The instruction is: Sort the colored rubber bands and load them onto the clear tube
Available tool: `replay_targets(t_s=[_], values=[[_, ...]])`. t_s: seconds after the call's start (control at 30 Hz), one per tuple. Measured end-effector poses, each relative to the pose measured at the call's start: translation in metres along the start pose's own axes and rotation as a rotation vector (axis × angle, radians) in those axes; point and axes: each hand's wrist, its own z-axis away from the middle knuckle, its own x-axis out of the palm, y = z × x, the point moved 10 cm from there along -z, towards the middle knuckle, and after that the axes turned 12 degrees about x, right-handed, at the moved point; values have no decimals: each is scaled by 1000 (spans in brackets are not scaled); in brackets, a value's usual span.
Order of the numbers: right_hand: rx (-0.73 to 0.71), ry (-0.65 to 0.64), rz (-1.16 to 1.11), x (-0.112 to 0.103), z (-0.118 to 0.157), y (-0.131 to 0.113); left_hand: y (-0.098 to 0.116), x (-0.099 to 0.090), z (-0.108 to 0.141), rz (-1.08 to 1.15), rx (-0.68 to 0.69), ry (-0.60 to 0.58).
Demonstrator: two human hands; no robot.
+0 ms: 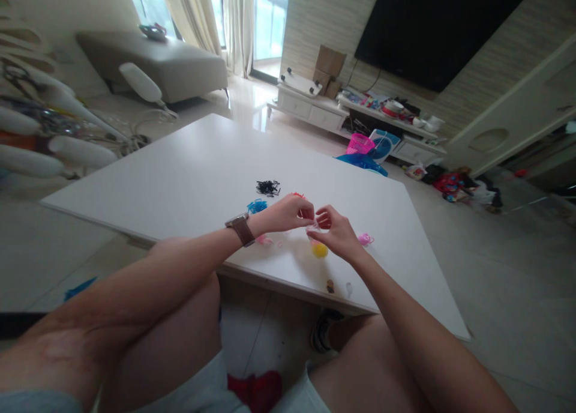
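My left hand (294, 212), with a brown-strapped watch (242, 228) on its wrist, is closed in a pinch above the table. Close against it, my right hand (333, 230) curls thumb and fingers round a small pale see-through piece (313, 226), whose kind I cannot make out. The fingertips of both hands meet at this piece. Little heaps of thin bands lie around them: black (268, 188), blue (258, 206), red (299, 195) partly behind my left hand, pale pink (264, 240), and bright pink (365, 239) right of my right hand. A yellow heap (319, 250) sits just below the fingers.
The white table (189, 173) spreads out in front of my knees. Near its front edge lie a small brown object (330, 286) and a small clear one (348, 289). Beyond it stand a low cabinet (310, 110), a pink basket (360, 143) and a padded bench (153, 62).
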Motion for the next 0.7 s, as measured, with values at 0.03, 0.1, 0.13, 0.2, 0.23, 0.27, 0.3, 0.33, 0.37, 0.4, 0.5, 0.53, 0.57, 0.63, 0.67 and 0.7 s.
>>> replay_targets(t_s=[0.03,0.1,0.13,0.2,0.23,0.27,0.3,0.33,0.37,0.4,0.5,0.53,0.57,0.63,0.67,0.7], values=[[2,1,1,0,0,1,0,0,0,5,1,-1],[6,5,2,-2,0,2,-1,1,0,8,8,-5],[7,4,3,-2,0,2,-1,1,1,7,12,-9],[5,4,3,-3,0,2,-1,1,1,-3,21,-15],[3,5,3,-4,0,2,-1,0,2,-10,25,-16],[1,6,3,-4,0,2,-1,1,2,-16,29,-17],[1,6,2,-4,0,1,0,1,2,-22,34,-19],[1,7,2,-4,1,1,0,1,2,-27,38,-21],[3,6,1,-4,1,1,1,2,2,-30,42,-23],[7,5,-6,-4,1,0,1,2,2,-30,44,-21],[42,13,-106,-7,-1,3,2,-9,1,-29,25,70],[59,23,-164,-9,-3,5,1,-16,1,-28,7,124],[75,38,-224,-13,-4,7,-2,-23,2,-27,-20,180],[94,80,-323,-22,-5,9,-10,-35,5,-32,-85,261],[95,91,-351,-25,-5,9,-16,-39,6,-41,-118,281],[91,89,-367,-28,-6,8,-22,-43,8,-56,-145,290]])
